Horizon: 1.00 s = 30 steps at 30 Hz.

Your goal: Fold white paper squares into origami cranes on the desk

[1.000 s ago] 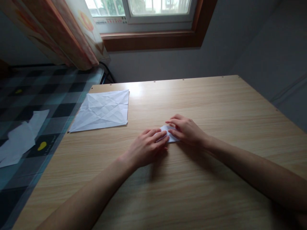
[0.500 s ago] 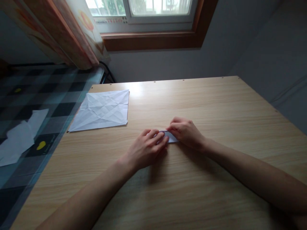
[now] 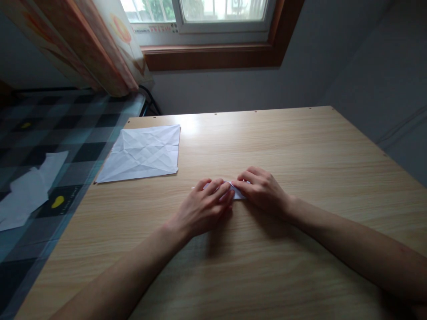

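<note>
A small folded piece of white paper [image 3: 239, 194] lies on the wooden tabletop [image 3: 213, 266], mostly covered by both hands. My left hand [image 3: 208, 204] rests over its left part, fingers bent and pressing on it, the thumb near the front edge. From the right, my right hand [image 3: 263, 189] holds the paper's upper edge, its fingertips close to those of the left. A thin white tip of paper sticks out to the left beyond my left knuckles. Beneath the palms the paper's shape is hidden.
A creased white sheet [image 3: 143, 153] lies flat at the table's back left. Torn white paper [image 3: 26, 195] sits on the checked bed cover [image 3: 90, 120] at the left. Behind the table are a curtain [image 3: 100, 44] and a window with a brown frame [image 3: 213, 57].
My right hand has shifted slightly, its fingertips now lower on the paper. A white paper tip now shows left of my left hand, which has barely moved.
</note>
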Each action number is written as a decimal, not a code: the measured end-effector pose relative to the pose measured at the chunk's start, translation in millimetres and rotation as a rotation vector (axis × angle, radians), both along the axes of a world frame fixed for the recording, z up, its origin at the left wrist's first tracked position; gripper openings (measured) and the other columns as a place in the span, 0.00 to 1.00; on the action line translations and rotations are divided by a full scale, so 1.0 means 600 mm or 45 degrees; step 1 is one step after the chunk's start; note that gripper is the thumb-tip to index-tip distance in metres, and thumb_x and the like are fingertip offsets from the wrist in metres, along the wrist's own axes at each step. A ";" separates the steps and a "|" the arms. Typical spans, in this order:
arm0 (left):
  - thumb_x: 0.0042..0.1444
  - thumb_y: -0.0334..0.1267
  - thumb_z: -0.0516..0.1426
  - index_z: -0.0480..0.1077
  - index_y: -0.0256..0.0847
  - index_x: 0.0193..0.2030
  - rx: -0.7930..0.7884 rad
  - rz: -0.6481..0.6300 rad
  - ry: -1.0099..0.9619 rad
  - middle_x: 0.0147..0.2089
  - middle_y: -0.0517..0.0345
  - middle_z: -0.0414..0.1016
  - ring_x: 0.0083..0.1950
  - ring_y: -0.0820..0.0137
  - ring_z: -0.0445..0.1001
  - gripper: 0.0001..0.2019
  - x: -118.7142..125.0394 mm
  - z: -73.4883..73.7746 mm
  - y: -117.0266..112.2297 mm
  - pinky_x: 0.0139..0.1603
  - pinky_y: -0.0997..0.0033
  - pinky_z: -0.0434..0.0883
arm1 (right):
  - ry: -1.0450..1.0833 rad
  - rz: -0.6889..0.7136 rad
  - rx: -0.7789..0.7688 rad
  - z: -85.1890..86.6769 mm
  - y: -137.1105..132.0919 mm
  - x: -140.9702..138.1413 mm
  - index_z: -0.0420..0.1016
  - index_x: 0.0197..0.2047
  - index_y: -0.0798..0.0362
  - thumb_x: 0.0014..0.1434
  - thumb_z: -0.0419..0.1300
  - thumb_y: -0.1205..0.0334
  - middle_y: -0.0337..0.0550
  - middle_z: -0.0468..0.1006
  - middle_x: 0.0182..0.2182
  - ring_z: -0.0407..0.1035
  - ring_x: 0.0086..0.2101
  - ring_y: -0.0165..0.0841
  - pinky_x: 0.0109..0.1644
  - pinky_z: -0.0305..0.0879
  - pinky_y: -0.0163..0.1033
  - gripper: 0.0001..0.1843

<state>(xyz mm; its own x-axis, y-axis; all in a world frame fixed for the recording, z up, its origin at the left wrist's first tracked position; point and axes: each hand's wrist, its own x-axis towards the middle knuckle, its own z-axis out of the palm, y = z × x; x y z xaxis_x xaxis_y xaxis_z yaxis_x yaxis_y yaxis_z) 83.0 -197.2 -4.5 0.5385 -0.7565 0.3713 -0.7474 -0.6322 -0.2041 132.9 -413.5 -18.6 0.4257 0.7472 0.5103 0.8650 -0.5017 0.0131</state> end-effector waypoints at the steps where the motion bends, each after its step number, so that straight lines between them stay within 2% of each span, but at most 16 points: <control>1: 0.63 0.38 0.54 0.69 0.38 0.52 -0.007 0.000 -0.004 0.53 0.49 0.73 0.53 0.60 0.68 0.13 -0.001 0.001 0.000 0.53 0.58 0.63 | 0.001 -0.006 -0.013 0.000 0.000 0.000 0.78 0.37 0.54 0.66 0.53 0.70 0.46 0.76 0.32 0.62 0.34 0.35 0.37 0.59 0.39 0.12; 7: 0.63 0.38 0.54 0.69 0.39 0.52 -0.038 0.066 0.108 0.50 0.50 0.75 0.52 0.60 0.70 0.12 -0.006 0.002 0.000 0.51 0.58 0.66 | 0.035 0.013 -0.068 0.006 0.002 0.000 0.78 0.37 0.55 0.66 0.53 0.71 0.47 0.75 0.33 0.62 0.34 0.36 0.37 0.58 0.40 0.12; 13: 0.63 0.37 0.53 0.69 0.39 0.51 -0.097 0.144 0.180 0.49 0.48 0.72 0.48 0.61 0.72 0.12 -0.007 -0.001 0.002 0.49 0.59 0.70 | 0.032 0.010 -0.117 0.006 0.004 0.000 0.77 0.37 0.56 0.65 0.54 0.72 0.47 0.75 0.32 0.62 0.34 0.37 0.37 0.58 0.40 0.11; 15: 0.63 0.36 0.53 0.69 0.38 0.50 -0.098 0.125 0.147 0.49 0.47 0.72 0.48 0.61 0.72 0.11 -0.007 -0.001 0.002 0.50 0.59 0.70 | 0.051 0.003 -0.121 0.004 0.003 -0.001 0.77 0.38 0.56 0.65 0.54 0.71 0.47 0.75 0.32 0.62 0.34 0.36 0.37 0.57 0.40 0.11; 20: 0.62 0.34 0.54 0.71 0.36 0.48 -0.060 0.019 -0.060 0.52 0.47 0.74 0.55 0.59 0.71 0.10 -0.011 -0.004 0.000 0.56 0.56 0.67 | 0.062 -0.039 -0.122 -0.001 0.002 -0.002 0.77 0.39 0.56 0.66 0.54 0.70 0.47 0.75 0.34 0.62 0.35 0.36 0.38 0.58 0.39 0.10; 26: 0.64 0.37 0.52 0.70 0.32 0.52 -0.027 0.047 0.040 0.52 0.43 0.76 0.53 0.58 0.74 0.14 -0.013 -0.005 -0.001 0.53 0.56 0.69 | 0.078 -0.033 -0.122 0.002 0.003 -0.002 0.77 0.38 0.56 0.66 0.54 0.71 0.48 0.75 0.33 0.62 0.35 0.36 0.38 0.58 0.40 0.10; 30: 0.64 0.38 0.51 0.69 0.30 0.53 -0.043 0.064 0.062 0.54 0.40 0.74 0.55 0.55 0.72 0.16 -0.013 -0.004 0.001 0.54 0.54 0.68 | 0.100 -0.021 -0.119 0.002 0.004 -0.001 0.77 0.38 0.56 0.65 0.54 0.72 0.48 0.75 0.33 0.62 0.34 0.36 0.38 0.58 0.39 0.10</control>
<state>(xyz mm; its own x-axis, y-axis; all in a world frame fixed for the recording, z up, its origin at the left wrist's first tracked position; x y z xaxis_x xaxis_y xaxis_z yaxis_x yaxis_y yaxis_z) 75.0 -196.6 -7.0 0.5935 -0.7156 0.3684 -0.7233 -0.6750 -0.1459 132.0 -410.9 -17.3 0.4741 0.7825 0.4037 0.8568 -0.5155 -0.0071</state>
